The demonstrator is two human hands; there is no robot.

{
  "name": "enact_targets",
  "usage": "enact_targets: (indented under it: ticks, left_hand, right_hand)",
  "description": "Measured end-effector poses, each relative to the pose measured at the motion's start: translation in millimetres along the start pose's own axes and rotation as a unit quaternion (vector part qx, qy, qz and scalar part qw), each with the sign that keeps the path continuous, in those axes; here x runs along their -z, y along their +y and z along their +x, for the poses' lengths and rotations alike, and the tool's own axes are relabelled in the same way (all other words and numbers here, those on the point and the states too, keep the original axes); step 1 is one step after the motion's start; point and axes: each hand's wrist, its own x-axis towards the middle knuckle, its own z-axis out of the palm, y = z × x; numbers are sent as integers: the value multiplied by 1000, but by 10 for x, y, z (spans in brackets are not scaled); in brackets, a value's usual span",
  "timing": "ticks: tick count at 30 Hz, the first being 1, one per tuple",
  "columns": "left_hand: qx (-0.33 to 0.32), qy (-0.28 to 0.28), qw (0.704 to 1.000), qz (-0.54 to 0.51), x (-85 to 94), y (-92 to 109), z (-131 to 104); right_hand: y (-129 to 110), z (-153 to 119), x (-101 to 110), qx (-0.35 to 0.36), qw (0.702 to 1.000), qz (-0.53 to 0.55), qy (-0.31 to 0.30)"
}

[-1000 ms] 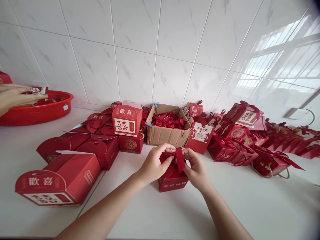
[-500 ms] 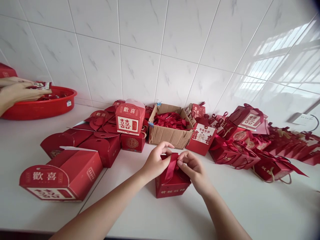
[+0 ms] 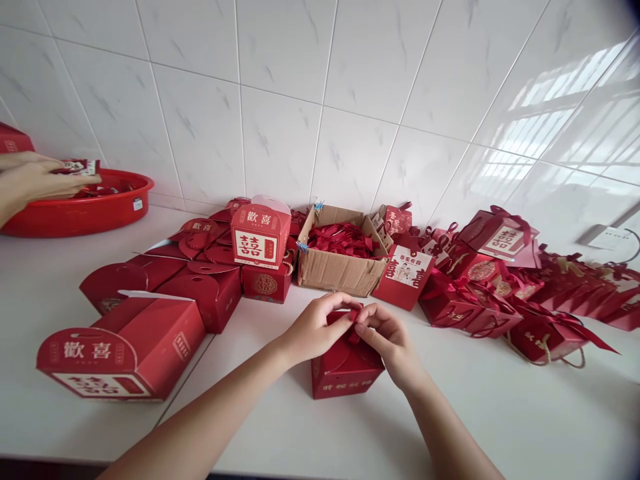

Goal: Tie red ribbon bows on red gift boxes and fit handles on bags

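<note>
A small red box with faint lettering on its front stands on the white table between my forearms. Over its top, my left hand pinches a red ribbon. My right hand holds the same ribbon from the other side, its fingertips touching those of my left. The fingers partly hide the ribbon and the top of the box. Just behind stands an open cardboard box full of red ribbons.
Red gift boxes are grouped at the left. More ribboned boxes crowd the right side. At the far left, another person's hands are over a red basin. A tiled wall rises behind.
The ribbon strip that hung over the front of the small box is now gathered up between my fingers. My left fingertips have come closer to my right ones.
</note>
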Motion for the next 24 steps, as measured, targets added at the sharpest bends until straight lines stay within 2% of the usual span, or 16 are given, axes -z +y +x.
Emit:
enact_targets:
  ticks: [2,5,7,9,10,12,15,19,24]
  left_hand:
    - [35,4,999,-39,17,8,14]
    - [80,62,993,-64,63,4,38]
    - [64,126,990,-8,101,11,44]
    - [1,160,982,98,137,40,33]
    - [-38,150,976,152,151,62,22]
    - [-96,88,965,227,169,102,-3]
    - [-110,13,958,265,172,112,-24]
    - [-106,5,955,276,177,40,0]
    - [-146,2,951,272,225,-3,36]
  right_hand:
    - [-6,-2,-3,4,1000,0,-1]
    - [-20,-7,-10,2,1000,11,-4]
    - [-21,-7,-9,3,1000,19,-3]
    - [-11,-4,-4,8,1000,24,0]
    - [-4,-2,0,11,1000,23,2]
    - [12,1,7,16,1000,19,12]
    - [27,7,16,21,999,-3,32]
    - [26,21,34,33,996,-67,51]
    - [26,24,60,67,985,-148,51]
